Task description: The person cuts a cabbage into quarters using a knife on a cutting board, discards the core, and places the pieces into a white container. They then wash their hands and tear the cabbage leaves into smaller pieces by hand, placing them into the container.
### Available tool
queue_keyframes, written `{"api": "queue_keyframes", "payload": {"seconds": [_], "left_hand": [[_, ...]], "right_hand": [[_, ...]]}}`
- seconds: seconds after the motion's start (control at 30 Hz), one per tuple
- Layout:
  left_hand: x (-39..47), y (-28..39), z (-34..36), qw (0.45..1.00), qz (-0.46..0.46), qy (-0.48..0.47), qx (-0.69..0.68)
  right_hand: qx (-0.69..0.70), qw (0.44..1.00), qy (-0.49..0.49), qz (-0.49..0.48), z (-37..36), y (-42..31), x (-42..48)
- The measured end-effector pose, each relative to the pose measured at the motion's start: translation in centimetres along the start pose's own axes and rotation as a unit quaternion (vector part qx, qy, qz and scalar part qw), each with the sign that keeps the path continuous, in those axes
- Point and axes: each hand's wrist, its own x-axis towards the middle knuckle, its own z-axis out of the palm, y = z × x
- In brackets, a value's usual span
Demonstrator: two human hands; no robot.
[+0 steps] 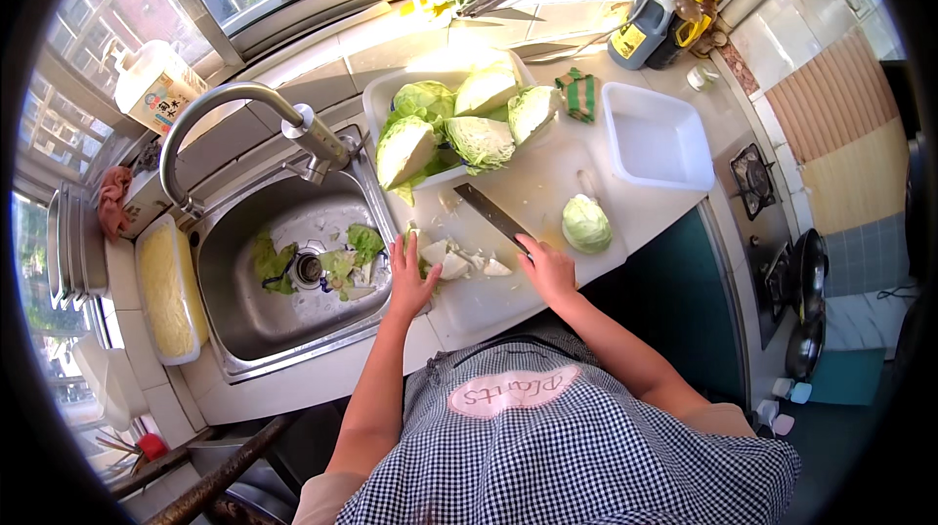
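Note:
My right hand (549,274) is closed around the handle of a kitchen knife (489,213), whose dark blade points up and left over a white cutting board (527,166). My left hand (412,279) has its fingers spread at the board's left edge, beside the sink. Cut cabbage core pieces (453,261) lie just right of its fingers; whether it touches any I cannot tell. A small cabbage piece (586,223) rests on the board to the right of the knife. Behind the board, a white plastic tub (375,96) holds several large cabbage wedges (480,142).
Cabbage leaves (275,261) lie around the drain in a steel sink (242,316) under a curved faucet (220,94). Further left is a tub of yellowish food (167,290). An empty white container (659,140), a green-striped cloth (579,94) and bottles (643,27) stand right; a gas stove (751,232) lies beyond.

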Motion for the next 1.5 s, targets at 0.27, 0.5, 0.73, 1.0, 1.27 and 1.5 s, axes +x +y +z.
{"api": "queue_keyframes", "payload": {"seconds": [0.27, 0.5, 0.73, 1.0, 1.27, 1.5], "left_hand": [[-1.8, 2.1, 1.2, 0.999, 0.038, 0.0, -0.004], [-2.0, 2.8, 1.5, 0.989, 0.107, 0.01, 0.106], [-1.4, 2.7, 3.3, 0.991, 0.093, 0.049, 0.085], [-2.5, 1.7, 1.9, 0.989, 0.01, 0.132, -0.072], [-2.0, -6.3, -3.8, 0.98, -0.081, 0.18, -0.018], [-1.2, -2.0, -4.3, 0.991, -0.064, 0.109, 0.046]], "right_hand": [[0.219, 0.958, -0.164, 0.089, -0.7, -2.1, -1.8], [0.556, 0.74, -0.101, 0.366, -3.2, 6.1, -7.9], [0.597, 0.677, -0.169, 0.395, -0.6, 6.0, -9.8], [0.584, 0.671, -0.329, 0.317, 4.7, -7.4, -3.0], [0.464, 0.783, -0.372, 0.184, 5.8, -15.6, 2.0], [0.479, 0.766, -0.343, 0.256, 4.6, -13.4, 2.6]]}}
